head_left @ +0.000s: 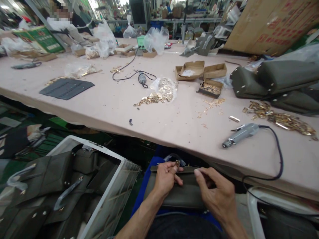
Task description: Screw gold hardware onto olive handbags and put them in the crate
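A dark olive handbag (174, 196) lies across my lap on blue cloth, its flap edge (189, 170) toward the table. My left hand (164, 177) is closed at the flap, with a small gold metal fitting (177, 163) pinched between thumb and forefinger. At the right part of the same edge, my right hand (219, 191) has its thumb and forefinger brought together. Whether they grip the flap or a small part is hidden. Behind the flap, a dark handle in clear plastic (174, 157) partly shows.
Ahead, the cloth-covered table (159, 127) bears a grey electric screwdriver (240, 134) with a trailing cord, gold fittings (156, 98), a small box of screws (211, 88) and stacked olive bags (286, 76). A white crate (119, 162) full of bags stands left; another container (253, 212) sits right.
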Motion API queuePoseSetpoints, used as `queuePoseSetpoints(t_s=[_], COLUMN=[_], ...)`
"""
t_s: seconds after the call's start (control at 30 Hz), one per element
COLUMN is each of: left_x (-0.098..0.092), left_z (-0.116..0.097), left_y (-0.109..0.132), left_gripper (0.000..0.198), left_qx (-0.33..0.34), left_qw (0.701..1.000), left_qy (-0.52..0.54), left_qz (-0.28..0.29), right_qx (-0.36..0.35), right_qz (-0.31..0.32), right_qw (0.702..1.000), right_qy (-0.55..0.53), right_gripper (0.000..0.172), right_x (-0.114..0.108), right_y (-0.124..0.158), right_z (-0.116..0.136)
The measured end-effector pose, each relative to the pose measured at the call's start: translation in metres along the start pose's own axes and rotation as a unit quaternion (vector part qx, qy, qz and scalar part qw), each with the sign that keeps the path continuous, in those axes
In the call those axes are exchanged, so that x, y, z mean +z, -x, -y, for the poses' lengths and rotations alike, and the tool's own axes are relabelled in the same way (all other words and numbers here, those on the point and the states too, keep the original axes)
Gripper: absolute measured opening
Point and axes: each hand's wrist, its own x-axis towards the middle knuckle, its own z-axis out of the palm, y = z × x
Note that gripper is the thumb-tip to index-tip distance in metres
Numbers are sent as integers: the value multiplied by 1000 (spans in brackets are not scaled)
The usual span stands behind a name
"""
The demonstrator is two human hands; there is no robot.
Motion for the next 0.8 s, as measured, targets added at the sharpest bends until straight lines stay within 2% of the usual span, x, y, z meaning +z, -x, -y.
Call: queuePoseSetpoints(t_s=[0.07,0.13,0.2,0.3,0.5,0.6,0.7,0.8], left_x=[1,1,2,3,7,9,8,8], left_z=[-1,-2,-3,-4,-3,-2,-5,-12], left_y=[1,2,1,0,-1,-5,-6,9], left_gripper=[40,38,37,40,48,44,38,46], left_qx=[-3,-8,-6,4,12,31,64,79], left_qw=[1000,1000,1000,1000,1000,998,991,988], left_qy=[-9,-20,-24,-23,-27,-57,-112,-130], left_qz=[-3,-2,-4,-13,1,-7,-23,-32], right_qx=[37,105,170,232,249,282,341,389], right_qz=[58,80,143,218,196,192,190,182], right_qw=[997,989,974,948,947,939,917,875], right_qy=[32,62,44,-6,-48,-47,-84,-223], right_gripper=[35,56,77,90,85,92,100,94], right_x=[18,29,33,34,33,31,28,15], right_y=[20,28,28,22,21,23,25,32], right_z=[-19,-43,-62,-75,-76,-80,-83,-73])
